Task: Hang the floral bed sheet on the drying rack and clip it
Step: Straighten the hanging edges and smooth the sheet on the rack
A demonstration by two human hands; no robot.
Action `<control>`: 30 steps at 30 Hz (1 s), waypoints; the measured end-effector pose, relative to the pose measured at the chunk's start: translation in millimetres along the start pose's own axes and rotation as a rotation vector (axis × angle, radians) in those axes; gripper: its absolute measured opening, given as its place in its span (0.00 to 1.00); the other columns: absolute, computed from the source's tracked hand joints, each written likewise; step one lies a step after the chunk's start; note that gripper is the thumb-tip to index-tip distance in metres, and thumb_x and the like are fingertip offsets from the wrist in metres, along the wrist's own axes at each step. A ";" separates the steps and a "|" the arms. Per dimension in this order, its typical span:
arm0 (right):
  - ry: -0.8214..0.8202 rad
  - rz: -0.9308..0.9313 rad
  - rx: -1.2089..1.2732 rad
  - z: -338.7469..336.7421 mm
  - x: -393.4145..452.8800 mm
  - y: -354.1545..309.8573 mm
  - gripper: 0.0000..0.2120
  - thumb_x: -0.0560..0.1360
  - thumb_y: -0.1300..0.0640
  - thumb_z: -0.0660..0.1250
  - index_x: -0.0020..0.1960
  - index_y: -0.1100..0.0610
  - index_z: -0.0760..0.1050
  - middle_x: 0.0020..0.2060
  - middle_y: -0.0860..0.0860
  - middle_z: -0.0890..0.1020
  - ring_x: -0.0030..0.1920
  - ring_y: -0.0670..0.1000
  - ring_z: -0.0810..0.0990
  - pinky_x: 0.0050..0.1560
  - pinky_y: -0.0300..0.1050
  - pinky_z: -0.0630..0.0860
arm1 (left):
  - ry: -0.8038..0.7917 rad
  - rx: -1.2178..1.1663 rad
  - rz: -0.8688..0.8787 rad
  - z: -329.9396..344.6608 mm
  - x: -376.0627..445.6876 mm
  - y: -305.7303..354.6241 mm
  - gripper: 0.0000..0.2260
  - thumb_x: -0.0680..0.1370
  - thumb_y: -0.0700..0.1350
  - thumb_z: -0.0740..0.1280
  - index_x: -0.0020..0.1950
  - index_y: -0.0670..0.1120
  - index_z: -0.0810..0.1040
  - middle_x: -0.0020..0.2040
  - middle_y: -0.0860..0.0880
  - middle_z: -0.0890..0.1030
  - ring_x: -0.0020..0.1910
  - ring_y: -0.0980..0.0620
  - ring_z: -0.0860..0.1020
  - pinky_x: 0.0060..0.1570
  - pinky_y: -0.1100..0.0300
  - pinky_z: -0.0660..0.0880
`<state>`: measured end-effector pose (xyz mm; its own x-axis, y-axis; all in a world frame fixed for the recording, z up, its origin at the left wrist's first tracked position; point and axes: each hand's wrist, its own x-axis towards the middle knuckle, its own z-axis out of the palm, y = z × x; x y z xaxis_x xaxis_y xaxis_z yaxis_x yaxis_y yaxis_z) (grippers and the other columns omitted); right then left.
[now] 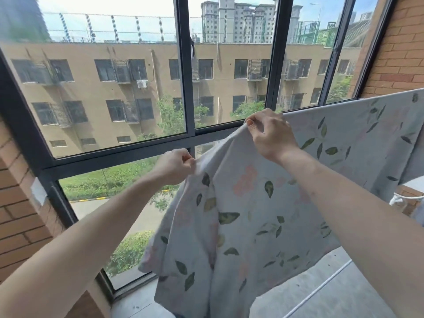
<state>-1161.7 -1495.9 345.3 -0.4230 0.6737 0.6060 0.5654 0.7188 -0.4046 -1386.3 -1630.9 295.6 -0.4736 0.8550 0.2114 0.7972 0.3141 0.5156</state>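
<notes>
Head view: brick-walled balcony, dark-framed window [183, 88] ahead. Floral bed sheet [252, 214] hangs before the window, top edge raised. Left hand [175, 166] and right hand [270, 134] each pinch that edge; grey floor [332, 294] below

The sheet [241, 214] hangs in front of the window [183, 88], its far part stretched off to the right. The left hand [175, 166] pinches its left edge, lower than the right hand [270, 134], which grips its top edge.
</notes>
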 end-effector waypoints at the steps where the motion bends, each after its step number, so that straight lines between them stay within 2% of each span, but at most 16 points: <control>1: -0.002 0.005 -0.003 0.5 -0.6 -0.2 0.14 0.85 0.46 0.58 0.59 0.49 0.80 0.61 0.49 0.79 0.67 0.57 0.71 0.73 0.61 0.63 | -0.004 0.014 0.005 5.4 -8.3 -1.7 0.06 0.81 0.48 0.65 0.46 0.51 0.78 0.45 0.50 0.82 0.42 0.51 0.78 0.38 0.57 0.74; 3: 0.005 0.016 -0.002 1.3 -1.8 0.8 0.14 0.85 0.46 0.57 0.59 0.49 0.79 0.60 0.49 0.78 0.67 0.56 0.70 0.73 0.60 0.63 | 0.074 -0.031 0.056 15.7 -27.6 0.0 0.02 0.79 0.48 0.67 0.47 0.51 0.77 0.44 0.53 0.81 0.42 0.53 0.79 0.38 0.58 0.73; 4: 0.008 0.020 0.004 2.0 -3.0 1.7 0.13 0.84 0.47 0.57 0.59 0.49 0.79 0.60 0.48 0.78 0.67 0.56 0.70 0.73 0.60 0.62 | 0.062 -0.078 0.091 21.0 -36.9 2.6 0.02 0.79 0.49 0.68 0.48 0.52 0.77 0.44 0.55 0.81 0.42 0.54 0.80 0.39 0.58 0.74; 6: 0.015 0.022 0.010 2.9 -5.4 2.3 0.13 0.85 0.47 0.56 0.58 0.48 0.78 0.59 0.48 0.77 0.68 0.55 0.69 0.73 0.59 0.61 | -0.099 -0.134 0.151 32.2 -50.8 10.5 0.04 0.80 0.52 0.68 0.52 0.54 0.77 0.44 0.58 0.80 0.40 0.59 0.79 0.37 0.63 0.73; 8: 0.009 0.029 0.015 1.9 -6.8 1.0 0.13 0.85 0.47 0.56 0.58 0.49 0.78 0.59 0.47 0.77 0.68 0.54 0.68 0.73 0.59 0.61 | -0.163 -0.085 0.186 43.8 -55.7 17.4 0.06 0.79 0.54 0.70 0.53 0.55 0.78 0.43 0.60 0.80 0.40 0.62 0.79 0.34 0.66 0.70; 10: -0.004 0.042 0.020 1.2 -8.8 -0.8 0.13 0.84 0.47 0.56 0.58 0.48 0.78 0.59 0.47 0.76 0.68 0.53 0.68 0.73 0.59 0.61 | -0.114 -0.028 0.235 48.9 -53.5 19.9 0.04 0.79 0.54 0.72 0.50 0.56 0.81 0.42 0.64 0.79 0.41 0.62 0.79 0.35 0.66 0.70; 12: -0.008 0.044 0.017 0.7 -10.0 -0.4 0.13 0.84 0.47 0.56 0.57 0.48 0.77 0.59 0.47 0.76 0.68 0.53 0.68 0.72 0.59 0.62 | -0.109 0.020 0.292 45.6 -48.3 17.5 0.03 0.80 0.52 0.72 0.48 0.55 0.84 0.39 0.67 0.77 0.39 0.67 0.77 0.36 0.67 0.70; 15: 0.012 0.035 0.005 2.1 -11.1 1.0 0.12 0.84 0.47 0.55 0.57 0.47 0.77 0.58 0.46 0.76 0.67 0.52 0.69 0.71 0.58 0.64 | -0.130 0.056 0.342 25.9 -36.5 5.5 0.05 0.82 0.49 0.70 0.52 0.53 0.86 0.40 0.65 0.79 0.37 0.67 0.76 0.34 0.71 0.69; 17: 0.017 0.040 -0.001 4.5 -10.5 -1.0 0.12 0.84 0.47 0.55 0.56 0.47 0.77 0.57 0.46 0.76 0.66 0.52 0.69 0.70 0.57 0.63 | -0.098 -0.034 0.356 10.8 -23.7 -6.0 0.05 0.81 0.47 0.70 0.48 0.53 0.86 0.37 0.58 0.82 0.31 0.61 0.76 0.31 0.71 0.69; 19: 0.024 0.045 -0.009 8.4 -8.9 -4.1 0.12 0.84 0.47 0.55 0.55 0.47 0.76 0.56 0.45 0.76 0.65 0.51 0.69 0.68 0.56 0.64 | -0.062 -0.272 0.311 0.6 -5.7 -15.2 0.08 0.81 0.45 0.71 0.42 0.53 0.86 0.32 0.48 0.81 0.28 0.54 0.73 0.29 0.61 0.68; 20: 0.028 0.046 -0.013 10.2 -7.6 -5.5 0.12 0.84 0.47 0.55 0.54 0.47 0.76 0.55 0.44 0.75 0.65 0.51 0.69 0.68 0.55 0.64 | -0.023 -0.411 0.259 -2.0 3.5 -18.8 0.09 0.81 0.45 0.71 0.42 0.53 0.86 0.30 0.47 0.80 0.28 0.51 0.72 0.29 0.59 0.66; 22: 0.029 0.048 -0.013 13.5 -5.5 -5.9 0.11 0.84 0.47 0.55 0.52 0.47 0.76 0.53 0.43 0.75 0.64 0.49 0.68 0.67 0.55 0.64 | 0.081 -0.520 0.144 0.0 17.8 -26.2 0.11 0.82 0.46 0.69 0.41 0.52 0.85 0.26 0.54 0.77 0.26 0.53 0.71 0.28 0.62 0.65; 24: 0.051 0.042 -0.011 16.0 -4.2 -4.0 0.11 0.85 0.47 0.56 0.52 0.46 0.75 0.52 0.41 0.74 0.64 0.48 0.68 0.66 0.54 0.64 | 0.046 -0.388 0.127 11.1 22.3 -33.1 0.11 0.82 0.47 0.68 0.40 0.51 0.84 0.26 0.58 0.77 0.24 0.58 0.70 0.25 0.63 0.64; 27: 0.105 0.019 0.026 18.5 -6.4 -4.0 0.10 0.85 0.47 0.56 0.53 0.45 0.75 0.53 0.42 0.75 0.63 0.47 0.68 0.66 0.54 0.66 | -0.144 -0.292 0.155 30.6 18.1 -28.5 0.11 0.83 0.46 0.67 0.42 0.50 0.85 0.25 0.56 0.78 0.22 0.57 0.68 0.23 0.63 0.63; 30: 0.133 -0.034 0.096 22.6 -14.5 0.0 0.11 0.85 0.49 0.57 0.60 0.48 0.77 0.60 0.43 0.77 0.69 0.46 0.67 0.70 0.55 0.68 | -0.135 -0.199 0.165 32.3 17.6 -10.1 0.08 0.82 0.48 0.69 0.45 0.51 0.85 0.27 0.57 0.78 0.20 0.61 0.68 0.22 0.66 0.65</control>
<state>-1171.5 -1501.8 321.1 -0.3396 0.6249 0.7030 0.4796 0.7580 -0.4421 -1390.7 -1605.7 267.3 -0.2788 0.9391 0.2009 0.7639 0.0901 0.6390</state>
